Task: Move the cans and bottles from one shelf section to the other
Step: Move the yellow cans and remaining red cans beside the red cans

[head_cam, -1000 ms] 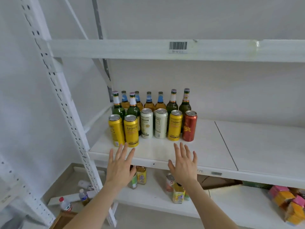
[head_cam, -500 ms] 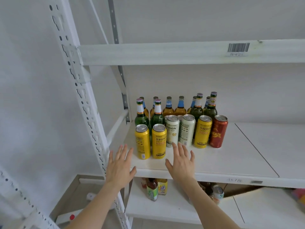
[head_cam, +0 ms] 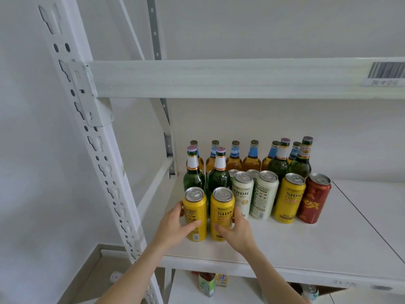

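Wrapping the leftmost yellow can (head_cam: pixel 195 216), the left hand (head_cam: pixel 175 227) seems clamped; the right hand (head_cam: pixel 237 232) clasps its neighbouring yellow can (head_cam: pixel 221 216).

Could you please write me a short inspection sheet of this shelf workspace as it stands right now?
Surface: white shelf board, bare in front; a seam splits off the bare right section.
Job's things: yellow cans at front left, then two white cans, a third yellow can and a red can; green bottles and amber bottles upright behind.
Clutter: nothing seen on this shelf; packages on the lower shelf.
Hands: left hand and right hand each wrap one front yellow can.
Cables: nothing seen.
Surroundings: perforated white upright, upper beam with barcode label, white wall.
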Action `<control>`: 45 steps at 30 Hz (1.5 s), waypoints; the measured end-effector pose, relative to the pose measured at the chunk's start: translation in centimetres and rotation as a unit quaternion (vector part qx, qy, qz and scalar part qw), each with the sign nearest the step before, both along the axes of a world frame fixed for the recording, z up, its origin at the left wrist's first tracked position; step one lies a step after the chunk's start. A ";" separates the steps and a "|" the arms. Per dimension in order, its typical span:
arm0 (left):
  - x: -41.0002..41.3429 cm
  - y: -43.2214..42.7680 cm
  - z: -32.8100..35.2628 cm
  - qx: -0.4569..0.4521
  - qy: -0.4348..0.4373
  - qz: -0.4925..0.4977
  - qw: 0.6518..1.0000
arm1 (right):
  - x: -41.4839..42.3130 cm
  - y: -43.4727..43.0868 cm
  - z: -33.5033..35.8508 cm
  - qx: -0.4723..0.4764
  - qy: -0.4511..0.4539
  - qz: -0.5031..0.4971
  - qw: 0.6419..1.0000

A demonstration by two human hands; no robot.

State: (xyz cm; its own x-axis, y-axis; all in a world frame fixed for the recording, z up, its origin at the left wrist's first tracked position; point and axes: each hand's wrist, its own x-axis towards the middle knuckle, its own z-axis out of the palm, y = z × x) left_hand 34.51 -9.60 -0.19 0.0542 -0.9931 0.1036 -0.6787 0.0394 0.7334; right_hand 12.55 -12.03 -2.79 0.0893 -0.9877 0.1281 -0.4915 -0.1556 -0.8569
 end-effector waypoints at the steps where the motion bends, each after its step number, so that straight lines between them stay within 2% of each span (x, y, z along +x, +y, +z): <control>1: -0.1 -0.4 0.1 0.011 0.032 0.003 0.999 | 0.0 -0.2 0.0 0.006 -0.018 0.001 1.000; 7: -0.4 -2.1 0.2 0.061 0.154 -0.005 0.986 | 0.0 -0.7 -0.2 0.049 -0.104 0.009 0.993; 13: -0.6 -2.4 -0.3 0.070 0.208 0.008 0.976 | 0.2 -0.2 0.4 0.068 -0.163 0.004 0.984; 28: -1.9 2.4 -0.1 0.050 0.279 0.071 0.956 | -1.0 4.1 1.1 0.122 -0.248 0.010 0.961; 39: -4.6 9.0 0.9 0.083 0.288 0.044 0.953 | -3.9 11.9 2.3 0.128 -0.297 -0.016 0.946; 45: -7.1 12.9 0.8 0.088 0.280 0.029 0.955 | -6.7 16.2 2.3 0.129 -0.281 -0.041 0.950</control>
